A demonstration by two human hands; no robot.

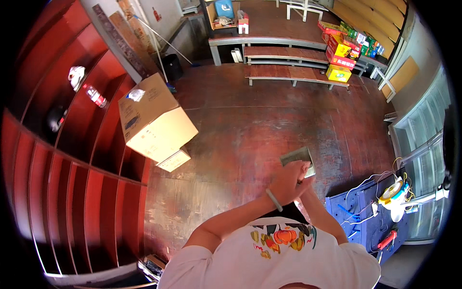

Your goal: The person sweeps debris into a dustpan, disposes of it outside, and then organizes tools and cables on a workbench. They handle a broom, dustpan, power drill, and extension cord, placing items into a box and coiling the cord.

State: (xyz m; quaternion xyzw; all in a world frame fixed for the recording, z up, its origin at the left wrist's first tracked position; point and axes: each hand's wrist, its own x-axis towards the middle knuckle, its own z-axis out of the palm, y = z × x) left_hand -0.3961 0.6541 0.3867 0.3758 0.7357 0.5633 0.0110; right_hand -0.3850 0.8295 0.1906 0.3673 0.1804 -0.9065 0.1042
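Note:
A small rectangular grey-green thing (294,155) with a pale inner side is held out in front of my body, over the floor; its kind is hard to make out. My left hand (287,182), with a pale band at the wrist, reaches across from the left and closes at its near edge. Against it, my right hand (307,182) meets the thing's near right corner. The two hands overlap, so most of the right fingers are hidden. Whatever lies between the palms is out of sight.
Red shelving (96,164) fills the left, holding a bottle (95,95) and a dark helmet-like thing (56,118). Cardboard boxes (161,130) stand beside it. Low steps (288,72) and stacked coloured cartons (340,50) are at the back. A blue workbench (363,209) with cables stands near right.

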